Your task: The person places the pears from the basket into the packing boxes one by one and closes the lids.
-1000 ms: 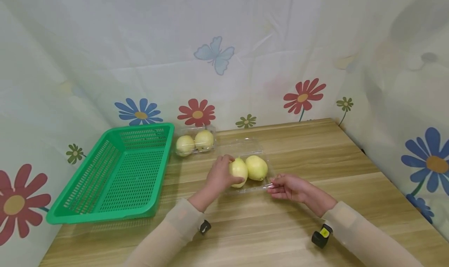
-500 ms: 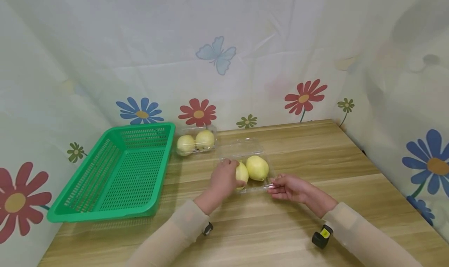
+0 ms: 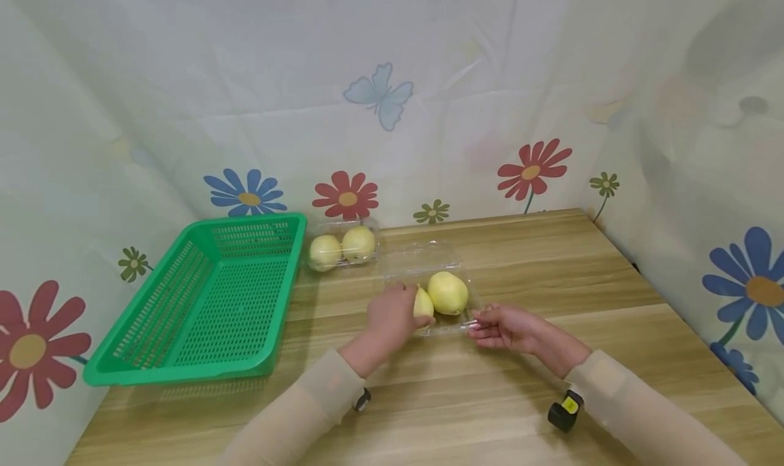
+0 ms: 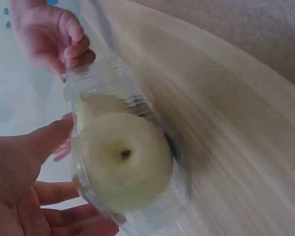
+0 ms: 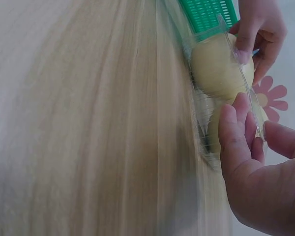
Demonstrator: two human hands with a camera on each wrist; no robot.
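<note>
A clear plastic clamshell box (image 3: 450, 328) lies on the table with its lid (image 3: 422, 255) folded back. Two pale yellow pears are in it, side by side. My left hand (image 3: 392, 314) grips the left pear (image 3: 424, 304) from above, thumb at the near side, and covers part of it. In the left wrist view that pear (image 4: 130, 157) shows its dark blossom end, down inside the box wall. The right pear (image 3: 448, 293) sits free of both hands. At the box's near right corner my right hand (image 3: 503, 328) pinches the rim (image 5: 258, 115) between thumb and fingers.
A green perforated plastic basket (image 3: 235, 316) stands on the left of the wooden table (image 3: 490, 398). Behind, near the floral backdrop, another clear box (image 3: 349, 263) contains two pears (image 3: 358, 244). The backdrop closes off the back and sides.
My left hand and its pear have shifted slightly right and down into the box, with more of the pear covered. The right hand stays on the box corner.
</note>
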